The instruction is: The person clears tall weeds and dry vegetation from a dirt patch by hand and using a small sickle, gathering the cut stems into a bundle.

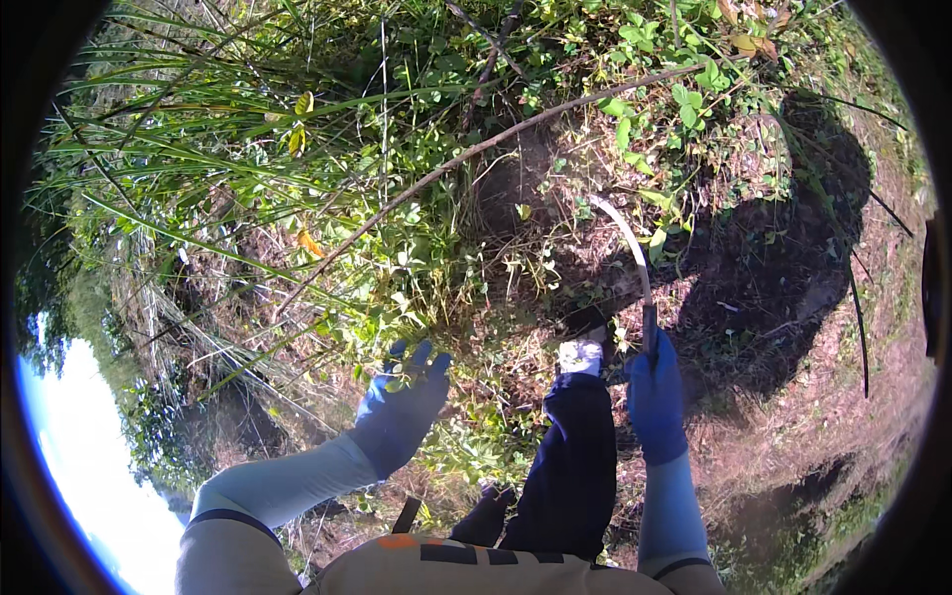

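Note:
My right hand (656, 405), in a blue glove, grips the dark handle of a sickle (631, 242). Its thin curved blade points away from me and bends to the left over dry stems and soil. On the left, my left hand (401, 405), gloved in blue too, has its fingers spread among low leafy vines (401, 312). A few small leaves lie in front of its fingers, and I see nothing gripped there. Between the hands, one leg in dark trousers (576, 461) reaches forward over the ground.
A long bare woody stem (461, 158) slants across the growth ahead. Long grass blades (186, 141) arch in from the upper left. Broad-leaved creepers (688, 104) grow at the upper right. My shadow (751, 297) darkens the dry ground on the right.

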Demonstrator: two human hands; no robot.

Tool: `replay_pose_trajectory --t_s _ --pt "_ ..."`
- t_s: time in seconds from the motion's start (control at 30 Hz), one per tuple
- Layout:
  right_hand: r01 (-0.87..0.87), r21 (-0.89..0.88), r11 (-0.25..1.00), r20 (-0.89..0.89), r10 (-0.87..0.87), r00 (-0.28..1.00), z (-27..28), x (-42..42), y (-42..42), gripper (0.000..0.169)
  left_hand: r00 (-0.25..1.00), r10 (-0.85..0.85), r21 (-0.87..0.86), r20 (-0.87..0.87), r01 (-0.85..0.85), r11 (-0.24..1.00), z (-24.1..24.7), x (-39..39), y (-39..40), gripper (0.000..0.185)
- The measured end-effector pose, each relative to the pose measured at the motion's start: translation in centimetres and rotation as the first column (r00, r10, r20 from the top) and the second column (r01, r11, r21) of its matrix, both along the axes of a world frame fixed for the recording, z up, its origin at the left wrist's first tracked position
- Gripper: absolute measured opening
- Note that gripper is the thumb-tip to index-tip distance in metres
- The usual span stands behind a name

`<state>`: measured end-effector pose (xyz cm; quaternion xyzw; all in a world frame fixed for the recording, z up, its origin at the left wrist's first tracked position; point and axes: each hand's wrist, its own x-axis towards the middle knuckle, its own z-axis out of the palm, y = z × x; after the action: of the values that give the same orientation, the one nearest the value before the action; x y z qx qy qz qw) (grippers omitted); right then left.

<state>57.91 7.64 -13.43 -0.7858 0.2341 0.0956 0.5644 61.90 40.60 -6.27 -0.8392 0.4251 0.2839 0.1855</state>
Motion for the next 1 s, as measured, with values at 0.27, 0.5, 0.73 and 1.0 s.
replay_pose_trajectory --t_s 0.27,0.5,0.73,1.0 --pt "-0.108 -0.395 0.912 0.173 0.189 0.967 -1.1 1.8 -0.6 0.048 0.954 0.3 -0.648 0.003 -0.226 0.727 -5.6 6.3 -14.9 0.064" --pt "-0.075 0.227 0.971 -0.039 0.086 0.996 -3.1 3.9 -1.8 0.045 0.915 0.233 -0.089 0.329 -0.215 0.973 -12.8 12.0 -10.1 0.057" --pt "-0.176 0.432 0.885 -0.074 0.229 0.971 -9.0 7.4 -0.2 0.043 0.887 0.442 -0.045 0.133 -0.44 0.897 -10.3 14.6 -12.0 0.018" --pt "-0.446 -0.025 0.895 -0.078 0.443 0.893 -2.7 -5.1 -3.4 0.045 0.963 0.266 -0.006 -0.036 -0.266 0.964 -6.9 9.7 -5.0 0.017"
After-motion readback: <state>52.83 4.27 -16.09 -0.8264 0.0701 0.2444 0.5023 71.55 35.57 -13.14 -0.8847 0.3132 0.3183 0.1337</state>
